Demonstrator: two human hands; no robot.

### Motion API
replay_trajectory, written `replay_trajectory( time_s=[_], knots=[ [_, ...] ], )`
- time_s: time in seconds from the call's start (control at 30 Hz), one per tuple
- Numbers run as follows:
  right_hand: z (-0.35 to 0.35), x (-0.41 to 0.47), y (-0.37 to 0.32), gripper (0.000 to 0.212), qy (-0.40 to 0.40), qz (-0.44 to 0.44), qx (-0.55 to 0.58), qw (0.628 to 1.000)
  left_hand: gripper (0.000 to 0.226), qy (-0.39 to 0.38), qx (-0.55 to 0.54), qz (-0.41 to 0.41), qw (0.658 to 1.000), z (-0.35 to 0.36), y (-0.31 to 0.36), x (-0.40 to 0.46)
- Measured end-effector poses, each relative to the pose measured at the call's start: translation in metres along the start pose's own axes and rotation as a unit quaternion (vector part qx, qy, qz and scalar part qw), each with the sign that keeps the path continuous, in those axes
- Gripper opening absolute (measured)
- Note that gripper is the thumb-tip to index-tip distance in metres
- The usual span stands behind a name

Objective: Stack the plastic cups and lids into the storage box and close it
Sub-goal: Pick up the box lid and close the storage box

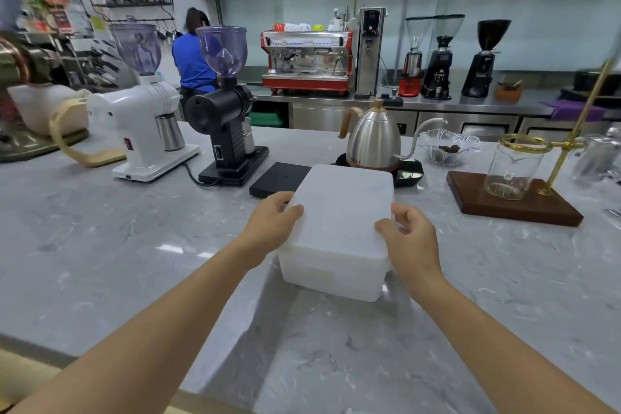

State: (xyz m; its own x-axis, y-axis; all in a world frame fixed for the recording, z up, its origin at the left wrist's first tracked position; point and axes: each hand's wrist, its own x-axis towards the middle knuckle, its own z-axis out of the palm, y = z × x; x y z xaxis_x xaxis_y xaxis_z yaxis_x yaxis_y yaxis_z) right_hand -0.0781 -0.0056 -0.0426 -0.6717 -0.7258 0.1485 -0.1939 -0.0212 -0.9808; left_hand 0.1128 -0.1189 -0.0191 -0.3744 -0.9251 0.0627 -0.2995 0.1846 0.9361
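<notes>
A frosted white storage box point(331, 274) stands on the marble counter in front of me, with its white lid point(342, 208) lying flat on top. My left hand point(274, 222) grips the lid's left edge, thumb on top. My right hand point(408, 233) grips the lid's right edge near the front corner, fingers curled over it. The box walls are cloudy, so I cannot make out any cups or lids inside.
Behind the box sit a black scale point(279, 180) and a steel gooseneck kettle point(373, 139). A black grinder point(225, 111) and a white grinder point(144, 118) stand to the left. A wooden drip stand with a glass carafe point(512, 171) is at right. A person in blue point(193, 57) works at the back.
</notes>
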Motion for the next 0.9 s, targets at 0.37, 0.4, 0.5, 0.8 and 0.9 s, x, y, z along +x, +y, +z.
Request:
replay_trajectory(
  time_s=[0.37, 0.4, 0.5, 0.8, 0.9],
  knots=[
    [-0.002, 0.001, 0.005, 0.023, -0.038, -0.012, 0.004, 0.999, 0.052, -0.102, 0.294, 0.081, 0.947, 0.004, 0.008, 0.006],
    [-0.002, 0.002, 0.004, 0.024, -0.04, -0.014, -0.001, 0.999, 0.052, -0.11, 0.312, 0.091, 0.939, 0.005, 0.009, 0.008],
    [-0.002, 0.01, -0.004, 0.042, -0.063, -0.012, -0.028, 0.998, 0.052, -0.118, 0.351, 0.098, 0.924, 0.006, 0.013, 0.013],
    [0.014, 0.058, -0.026, 0.07, -0.171, -0.109, -0.353, 0.913, 0.056, -0.028, 0.452, 0.154, 0.878, 0.039, 0.026, 0.038],
    [0.018, 0.07, -0.024, 0.077, -0.185, -0.119, -0.442, 0.87, 0.076, -0.085, 0.479, 0.157, 0.859, 0.039, 0.018, 0.049]
  ],
)
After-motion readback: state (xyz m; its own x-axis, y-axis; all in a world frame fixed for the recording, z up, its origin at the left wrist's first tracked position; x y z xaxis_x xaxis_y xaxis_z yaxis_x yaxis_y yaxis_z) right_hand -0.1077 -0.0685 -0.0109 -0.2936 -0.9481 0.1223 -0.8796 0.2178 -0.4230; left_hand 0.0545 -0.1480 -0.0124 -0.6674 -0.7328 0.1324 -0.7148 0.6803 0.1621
